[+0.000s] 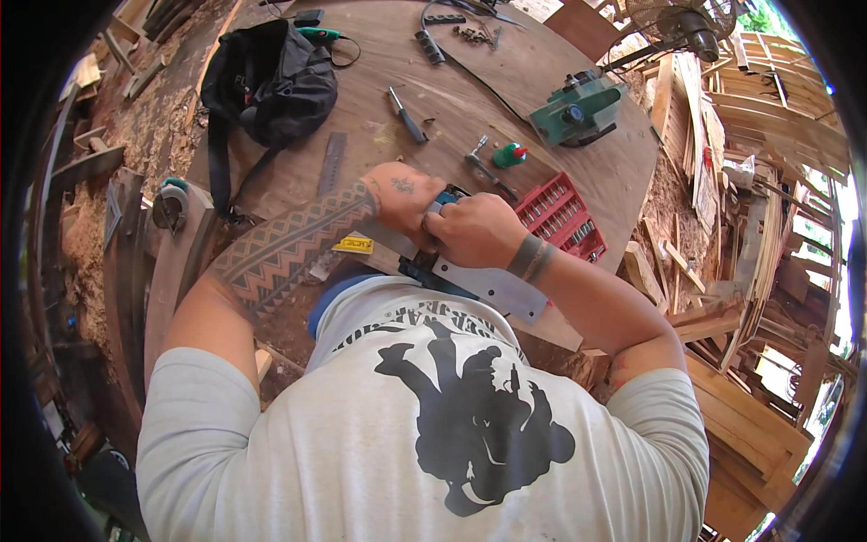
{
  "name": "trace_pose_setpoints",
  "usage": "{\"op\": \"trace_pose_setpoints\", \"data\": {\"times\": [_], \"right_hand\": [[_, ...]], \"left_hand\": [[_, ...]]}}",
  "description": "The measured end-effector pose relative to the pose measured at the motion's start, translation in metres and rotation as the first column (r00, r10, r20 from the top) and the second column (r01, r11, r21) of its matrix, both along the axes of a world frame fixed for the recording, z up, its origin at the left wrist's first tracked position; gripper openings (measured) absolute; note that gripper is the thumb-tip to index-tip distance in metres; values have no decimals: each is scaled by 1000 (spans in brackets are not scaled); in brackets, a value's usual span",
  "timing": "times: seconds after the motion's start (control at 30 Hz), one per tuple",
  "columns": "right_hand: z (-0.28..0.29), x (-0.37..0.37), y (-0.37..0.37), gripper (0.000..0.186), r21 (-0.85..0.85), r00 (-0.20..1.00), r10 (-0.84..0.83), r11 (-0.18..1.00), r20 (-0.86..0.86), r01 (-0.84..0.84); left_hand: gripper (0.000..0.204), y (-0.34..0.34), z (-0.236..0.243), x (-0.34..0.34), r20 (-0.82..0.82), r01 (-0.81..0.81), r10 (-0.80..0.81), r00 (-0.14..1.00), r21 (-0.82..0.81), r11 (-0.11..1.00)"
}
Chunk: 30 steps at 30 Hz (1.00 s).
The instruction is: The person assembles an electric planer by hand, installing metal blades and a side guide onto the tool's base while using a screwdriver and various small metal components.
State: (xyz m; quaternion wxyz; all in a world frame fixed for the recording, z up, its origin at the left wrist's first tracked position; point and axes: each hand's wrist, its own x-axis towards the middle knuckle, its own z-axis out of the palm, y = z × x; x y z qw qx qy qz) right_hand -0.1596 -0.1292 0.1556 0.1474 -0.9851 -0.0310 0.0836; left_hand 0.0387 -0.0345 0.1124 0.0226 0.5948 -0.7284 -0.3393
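Observation:
Close against my body at the table's near edge is a blue-green power tool with a flat metal plate (492,287), which looks like an electric planer turned over. My left hand (404,200) is closed on the tool's upper part, its fingers partly hidden. Right beside it, my right hand (479,230) is curled shut, fingertips down against the tool; what they pinch is hidden. A red socket set case (562,217) lies open just right of my right hand. Beyond the hands lie a ratchet wrench (488,168) and a small green bottle with a red cap (510,155).
On the wooden table (379,54) are a black bag (271,81), a screwdriver-like tool (408,116), a metal ruler (332,163), a green planer (578,108) and a power strip (430,47). A yellow object (353,245) lies by my left forearm. A fan (682,23) stands far right; timber surrounds the table.

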Motion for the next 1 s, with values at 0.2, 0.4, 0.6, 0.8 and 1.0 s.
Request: {"op": "trace_pose_setpoints", "data": {"times": [0.2,0.4,0.6,0.8,1.0], "right_hand": [[9,6,-1,25,-27,998,-42,999,-53,41],[12,5,3,24,-44,992,-62,997,-109,57],[5,5,3,21,-57,992,-37,998,-117,31],[8,4,6,26,-54,997,-54,997,-53,51],[6,5,6,27,-57,995,-51,997,-88,46]], "left_hand": [[91,-3,5,-1,-10,7,-6,1000,41,999],[92,0,4,1,-31,5,-4,1000,11,1000],[93,2,-4,-1,-1,1,-1,1000,-4,1000],[94,4,-4,0,-18,-3,2,1000,-37,999],[93,6,-14,0,-17,-16,15,1000,-73,997]]}}
